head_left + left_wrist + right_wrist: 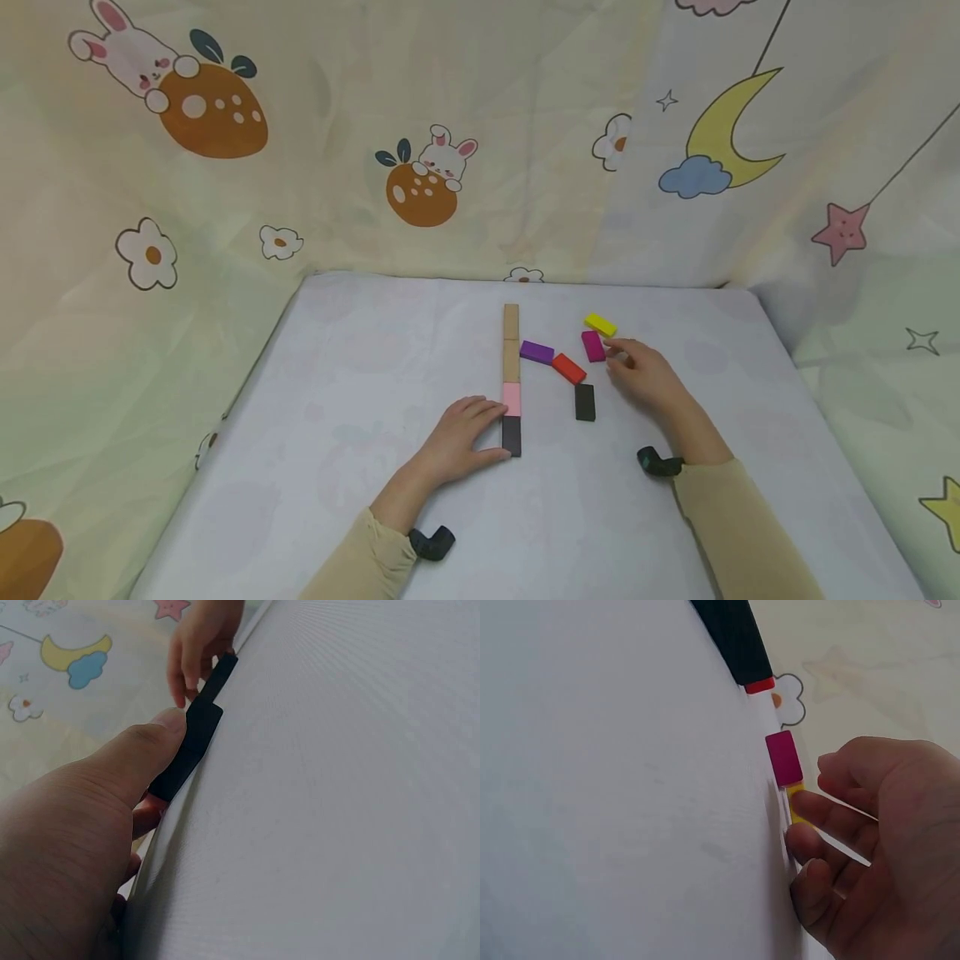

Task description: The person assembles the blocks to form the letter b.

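Note:
A straight row on the white table holds two tan blocks (511, 342), a pink block (512, 400) and a black block (512, 437). Beside it, my left hand (463, 439) has its thumb at the near end of the black block and its fingertips against the pink one. My right hand (643, 375) holds nothing, its fingertips just right of a magenta block (593, 347). In the right wrist view, its fingers (832, 814) partly cover a yellow block (795, 801). A purple block (537, 352), a red block (568, 368) and another black block (585, 402) lie between the hands.
The blocks lie on a white-covered table (360, 350). Patterned cloth (322, 100) rises behind it and at both sides. Dark bands (432, 543) sit on both wrists.

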Demonstrator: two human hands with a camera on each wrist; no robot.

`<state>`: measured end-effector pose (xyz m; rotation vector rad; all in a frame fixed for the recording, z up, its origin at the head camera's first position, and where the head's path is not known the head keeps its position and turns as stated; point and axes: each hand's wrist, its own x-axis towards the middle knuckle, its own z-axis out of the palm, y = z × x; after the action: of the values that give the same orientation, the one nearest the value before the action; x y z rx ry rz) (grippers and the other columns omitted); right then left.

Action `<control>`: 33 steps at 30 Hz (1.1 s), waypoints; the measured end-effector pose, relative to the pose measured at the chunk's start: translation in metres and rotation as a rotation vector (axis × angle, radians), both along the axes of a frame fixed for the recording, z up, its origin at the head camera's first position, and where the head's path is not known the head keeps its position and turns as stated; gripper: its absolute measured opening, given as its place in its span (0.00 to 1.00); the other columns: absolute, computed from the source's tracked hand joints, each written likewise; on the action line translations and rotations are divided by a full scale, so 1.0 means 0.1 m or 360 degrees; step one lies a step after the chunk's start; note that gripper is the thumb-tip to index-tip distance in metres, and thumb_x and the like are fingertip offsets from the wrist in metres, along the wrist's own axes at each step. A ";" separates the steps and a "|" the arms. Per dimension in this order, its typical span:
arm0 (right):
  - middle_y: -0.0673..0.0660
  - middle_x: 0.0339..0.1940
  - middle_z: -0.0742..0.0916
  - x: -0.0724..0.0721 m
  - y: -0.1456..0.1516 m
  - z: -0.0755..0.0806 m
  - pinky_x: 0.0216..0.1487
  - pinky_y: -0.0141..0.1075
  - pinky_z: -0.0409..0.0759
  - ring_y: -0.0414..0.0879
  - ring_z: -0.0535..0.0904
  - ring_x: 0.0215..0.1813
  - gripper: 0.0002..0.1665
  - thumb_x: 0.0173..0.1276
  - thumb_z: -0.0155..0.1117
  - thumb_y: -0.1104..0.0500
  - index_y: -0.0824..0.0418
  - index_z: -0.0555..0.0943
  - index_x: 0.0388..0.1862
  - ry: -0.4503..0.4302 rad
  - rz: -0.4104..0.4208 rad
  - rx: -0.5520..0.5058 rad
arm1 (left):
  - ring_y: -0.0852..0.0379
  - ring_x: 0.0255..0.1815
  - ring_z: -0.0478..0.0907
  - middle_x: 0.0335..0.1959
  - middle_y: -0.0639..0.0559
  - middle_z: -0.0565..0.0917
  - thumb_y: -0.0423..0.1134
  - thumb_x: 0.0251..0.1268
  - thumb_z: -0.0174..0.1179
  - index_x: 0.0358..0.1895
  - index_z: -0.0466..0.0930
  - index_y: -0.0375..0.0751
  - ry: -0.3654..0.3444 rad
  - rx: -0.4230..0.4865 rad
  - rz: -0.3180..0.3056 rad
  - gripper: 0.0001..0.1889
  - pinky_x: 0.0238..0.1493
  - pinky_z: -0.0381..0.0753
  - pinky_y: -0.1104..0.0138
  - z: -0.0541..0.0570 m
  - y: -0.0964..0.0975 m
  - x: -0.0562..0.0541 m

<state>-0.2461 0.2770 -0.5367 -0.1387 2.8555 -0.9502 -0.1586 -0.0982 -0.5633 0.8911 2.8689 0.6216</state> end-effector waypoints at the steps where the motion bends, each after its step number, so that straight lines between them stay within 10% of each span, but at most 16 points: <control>1: 0.56 0.63 0.79 -0.01 0.00 0.01 0.55 0.52 0.81 0.54 0.75 0.53 0.29 0.73 0.58 0.50 0.48 0.69 0.72 0.0006 0.0003 0.0001 | 0.53 0.77 0.59 0.72 0.59 0.70 0.70 0.62 0.56 0.75 0.63 0.59 -0.0003 -0.0001 0.0000 0.40 0.79 0.57 0.54 0.00 0.00 0.00; 14: 0.60 0.76 0.67 -0.32 0.03 0.09 0.62 0.59 0.78 0.62 0.71 0.65 0.43 0.68 0.65 0.51 0.44 0.59 0.79 -0.0244 0.0163 0.0088 | 0.53 0.77 0.58 0.73 0.58 0.69 0.69 0.62 0.57 0.75 0.63 0.60 -0.0041 -0.0016 0.0014 0.39 0.80 0.56 0.54 0.03 0.00 0.00; 33: 0.62 0.74 0.67 -0.28 -0.06 0.11 0.67 0.62 0.72 0.62 0.67 0.70 0.43 0.66 0.67 0.47 0.53 0.63 0.76 -0.0130 0.0186 0.0206 | 0.51 0.77 0.60 0.72 0.57 0.70 0.70 0.62 0.56 0.75 0.64 0.58 -0.0021 0.0008 0.0006 0.40 0.79 0.58 0.53 0.04 0.00 0.01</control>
<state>-0.2744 0.2705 -0.5257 -0.2446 2.7889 -0.7298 -0.1575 -0.0979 -0.5594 0.8797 2.8594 0.6329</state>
